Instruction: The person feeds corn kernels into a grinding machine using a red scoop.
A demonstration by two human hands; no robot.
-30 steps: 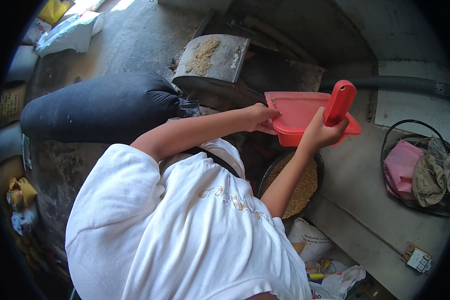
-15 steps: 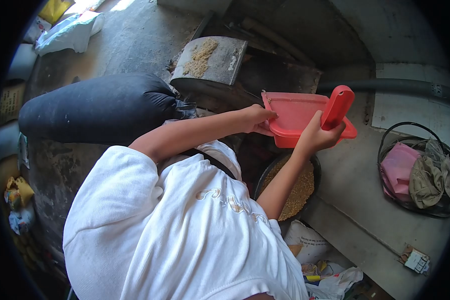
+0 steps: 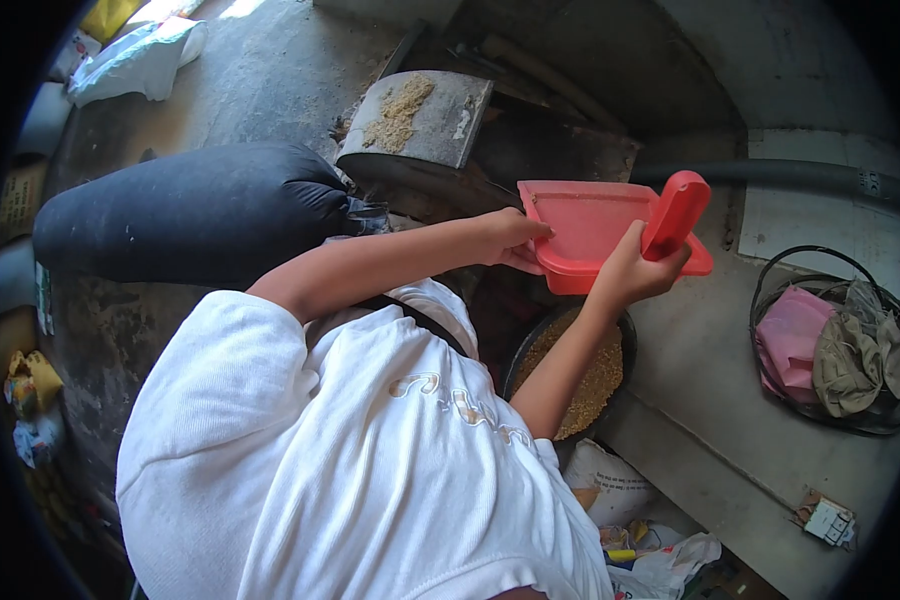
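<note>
Person: white shirt (image 3: 370,470), bent over the work and filling the near-left of the scene, both bare arms stretched toward the far right.
Dark sack (image 3: 190,210): long, stuffed, lying on the grey floor at the far left, just beyond the person's shoulder.
Metal chute (image 3: 420,120): grey slab, tilted, with a scatter of tan grain on its face; far centre, beyond the sack's end.
Wire basket (image 3: 835,340): at the right, well apart from the hands, holding pink and khaki cloth.
Red scoop (image 3: 595,225): plastic, dustpan-shaped, held level in the air above the pan, its thick handle standing up at the right end.
Pan of grain (image 3: 585,375): dark, round, filled with tan grain, directly below the scoop, partly hidden by the right forearm.
Right hand (image 3: 635,270): fingers closed round the base of the scoop's handle.
Left hand (image 3: 505,238): clamped on the scoop's left rim, thumb on top.
</note>
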